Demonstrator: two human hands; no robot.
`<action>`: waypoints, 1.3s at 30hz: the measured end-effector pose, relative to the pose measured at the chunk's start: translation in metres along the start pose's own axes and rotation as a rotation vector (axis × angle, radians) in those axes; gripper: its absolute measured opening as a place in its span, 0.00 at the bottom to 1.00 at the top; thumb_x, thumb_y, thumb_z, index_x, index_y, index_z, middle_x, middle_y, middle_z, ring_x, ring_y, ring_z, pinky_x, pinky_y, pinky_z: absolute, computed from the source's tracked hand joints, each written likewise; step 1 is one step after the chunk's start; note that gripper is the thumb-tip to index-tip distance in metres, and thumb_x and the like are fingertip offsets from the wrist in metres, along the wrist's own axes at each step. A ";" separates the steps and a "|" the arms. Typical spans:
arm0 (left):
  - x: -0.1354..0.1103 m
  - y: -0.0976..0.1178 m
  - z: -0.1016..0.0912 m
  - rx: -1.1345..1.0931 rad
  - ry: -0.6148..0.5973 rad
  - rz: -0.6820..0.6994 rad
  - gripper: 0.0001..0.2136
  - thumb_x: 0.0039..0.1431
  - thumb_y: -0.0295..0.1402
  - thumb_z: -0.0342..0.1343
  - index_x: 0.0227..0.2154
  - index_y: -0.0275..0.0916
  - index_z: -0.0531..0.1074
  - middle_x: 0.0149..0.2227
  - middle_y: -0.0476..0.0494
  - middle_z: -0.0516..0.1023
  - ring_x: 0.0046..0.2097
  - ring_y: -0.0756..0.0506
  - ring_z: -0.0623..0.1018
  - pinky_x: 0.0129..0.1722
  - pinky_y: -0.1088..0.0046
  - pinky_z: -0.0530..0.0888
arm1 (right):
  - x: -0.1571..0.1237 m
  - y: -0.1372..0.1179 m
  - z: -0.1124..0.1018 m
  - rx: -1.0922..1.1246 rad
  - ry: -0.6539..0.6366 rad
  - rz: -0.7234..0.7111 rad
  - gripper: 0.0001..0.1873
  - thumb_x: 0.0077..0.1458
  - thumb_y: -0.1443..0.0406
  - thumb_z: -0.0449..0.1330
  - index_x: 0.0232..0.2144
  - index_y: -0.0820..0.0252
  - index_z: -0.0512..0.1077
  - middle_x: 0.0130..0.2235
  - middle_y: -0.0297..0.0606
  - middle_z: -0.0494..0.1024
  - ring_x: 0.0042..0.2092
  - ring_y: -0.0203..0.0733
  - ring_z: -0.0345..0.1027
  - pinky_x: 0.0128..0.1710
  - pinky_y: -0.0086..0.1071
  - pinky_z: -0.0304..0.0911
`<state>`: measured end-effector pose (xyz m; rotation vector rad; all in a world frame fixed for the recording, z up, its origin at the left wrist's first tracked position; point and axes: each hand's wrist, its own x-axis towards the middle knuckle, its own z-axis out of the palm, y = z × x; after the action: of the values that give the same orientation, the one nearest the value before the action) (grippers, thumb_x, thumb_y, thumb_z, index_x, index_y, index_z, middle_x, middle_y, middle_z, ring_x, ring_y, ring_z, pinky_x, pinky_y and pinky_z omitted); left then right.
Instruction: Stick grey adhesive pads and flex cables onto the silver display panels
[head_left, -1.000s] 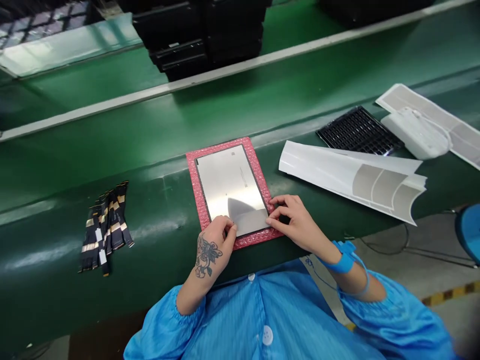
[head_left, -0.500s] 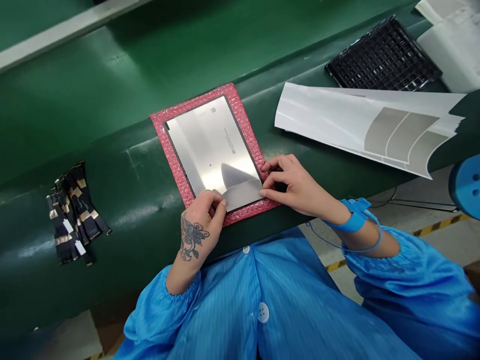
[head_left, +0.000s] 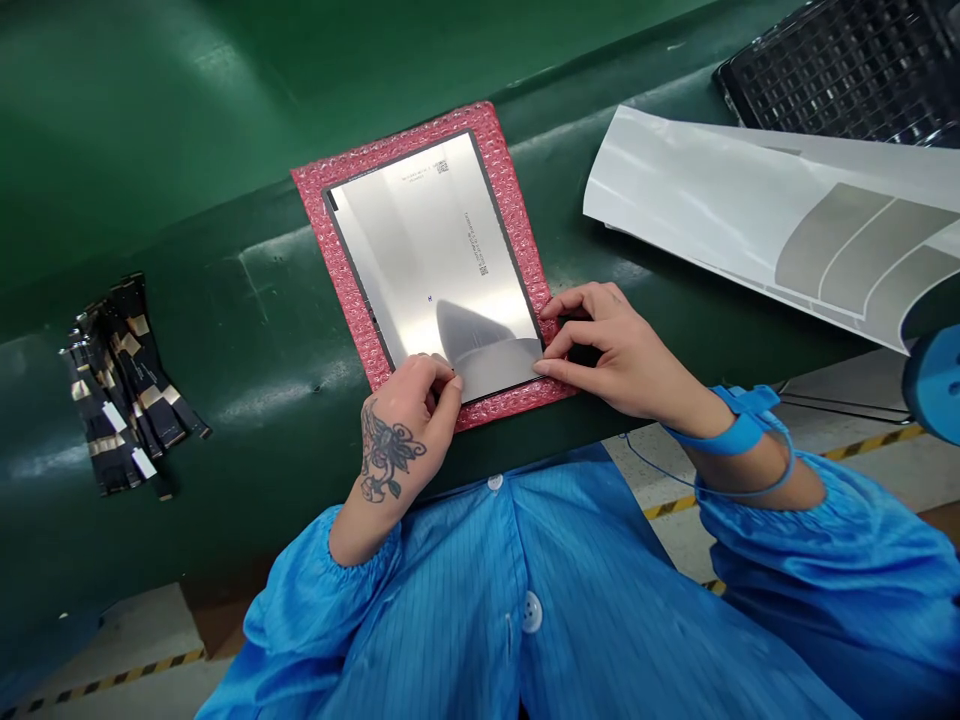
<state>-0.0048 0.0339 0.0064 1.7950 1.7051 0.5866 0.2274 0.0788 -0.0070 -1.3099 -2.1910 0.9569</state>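
Note:
A flat display panel (head_left: pixel 420 240) with a silvery metal back and thin dark border lies on a sheet of pink bubble wrap (head_left: pixel 517 205). Printed codes and small text show on its back. My left hand (head_left: pixel 412 420) is closed at the panel's near left corner, thumb against curled fingers; the fingertips are partly hidden. At the near right corner, my right hand (head_left: pixel 600 345) pinches the panel's edge between thumb and forefinger, its other fingers bent over the bubble wrap. A blue wrist strap (head_left: pixel 724 430) with a cord circles my right wrist.
Several black flex cables (head_left: pixel 131 385) lie in a pile on the green table mat (head_left: pixel 262 420) at left. Curled white sheets (head_left: pixel 690 190) with grey patches rest at right, before a black gridded tray (head_left: pixel 847 70). A blue round stool seat (head_left: pixel 934 385) stands beyond the table edge.
The view has shifted and come closer, so the tray is now cut off at the right. Both hands keep the same places at the panel's near corners.

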 end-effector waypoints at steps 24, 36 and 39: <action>0.001 0.000 0.001 0.044 -0.005 0.047 0.06 0.59 0.29 0.51 0.26 0.39 0.68 0.25 0.53 0.71 0.26 0.52 0.70 0.27 0.77 0.64 | -0.001 0.000 -0.001 -0.025 -0.008 0.028 0.08 0.55 0.61 0.61 0.25 0.54 0.74 0.46 0.38 0.73 0.50 0.52 0.65 0.50 0.51 0.61; 0.001 -0.001 0.001 0.058 -0.005 0.053 0.07 0.59 0.29 0.51 0.25 0.39 0.67 0.24 0.53 0.70 0.26 0.52 0.69 0.27 0.76 0.63 | -0.002 0.001 0.000 -0.038 -0.006 0.014 0.07 0.55 0.61 0.61 0.26 0.54 0.73 0.46 0.38 0.73 0.51 0.52 0.65 0.51 0.51 0.60; 0.001 -0.001 0.001 0.053 0.000 0.058 0.07 0.59 0.29 0.51 0.25 0.39 0.67 0.24 0.53 0.70 0.26 0.52 0.69 0.27 0.77 0.63 | -0.003 0.001 0.000 -0.036 0.001 0.014 0.08 0.55 0.61 0.61 0.26 0.54 0.73 0.46 0.38 0.73 0.51 0.52 0.65 0.50 0.51 0.60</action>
<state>-0.0046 0.0347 0.0050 1.8875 1.6879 0.5708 0.2292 0.0767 -0.0082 -1.3429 -2.2113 0.9259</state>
